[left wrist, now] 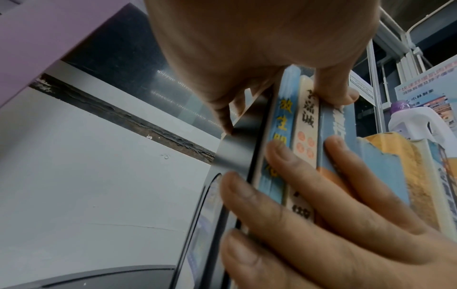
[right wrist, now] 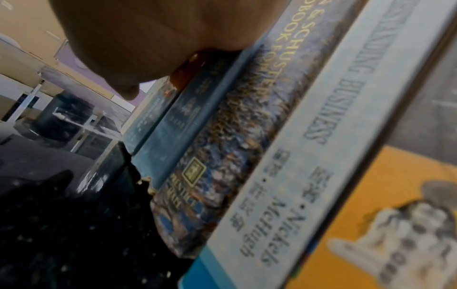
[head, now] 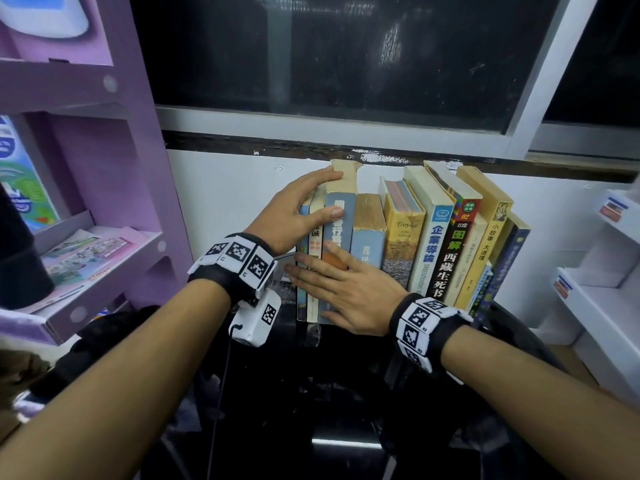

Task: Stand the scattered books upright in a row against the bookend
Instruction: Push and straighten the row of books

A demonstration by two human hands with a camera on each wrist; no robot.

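Note:
A row of upright books (head: pixel 433 237) stands on the black table (head: pixel 346 393) against the white wall; the ones at the right lean left. At the row's left end are a thin blue book (left wrist: pixel 279 127), a thin cream book (left wrist: pixel 305 136) and a taller blue-grey book (head: pixel 341 209), next to the grey metal bookend (left wrist: pixel 235 152). My left hand (head: pixel 311 199) grips these from above, fingers over their tops and thumb on the blue-grey spine. Lower down, my right hand (head: pixel 332 275) lies flat with straight fingers (left wrist: pixel 309 205) pressed on the same spines.
A purple shelf unit (head: pixel 104 168) with leaflets stands close on the left. White shelves (head: pixel 606 271) are at the right. A dark window with a ledge (head: pixel 346 154) runs just above the books. A white bottle (left wrist: pixel 415 125) shows beyond the row in the left wrist view.

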